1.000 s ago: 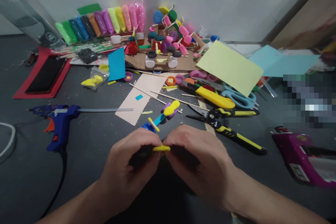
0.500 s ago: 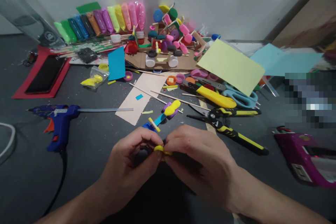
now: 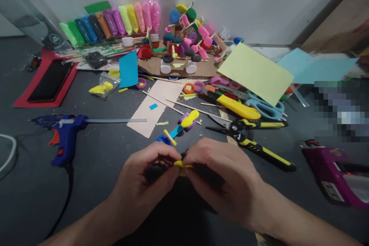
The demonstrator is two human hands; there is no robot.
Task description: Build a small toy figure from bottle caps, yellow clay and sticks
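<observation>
My left hand (image 3: 141, 184) and my right hand (image 3: 221, 177) meet low in the middle of the view, fingertips pinched together on a small piece of yellow clay (image 3: 181, 164). Both hands are closed on it; most of the piece is hidden between the fingers, and something dark shows under my left fingers. Just beyond the hands lies a small model (image 3: 180, 127) made of a yellow clay lump, a blue strip and short sticks.
A blue glue gun (image 3: 62, 130) lies to the left on the dark table (image 3: 95, 169), its cable trailing toward me. Yellow-handled pliers (image 3: 253, 142), a yellow cutter (image 3: 238, 107), scissors (image 3: 265, 108), paper sheets, wooden sticks, clay packs (image 3: 115, 21) and a purple device (image 3: 334, 173) lie around.
The fingers of both hands have shifted slightly around the yellow clay, which looks more rounded and less flat than a second ago. Nothing else has moved.
</observation>
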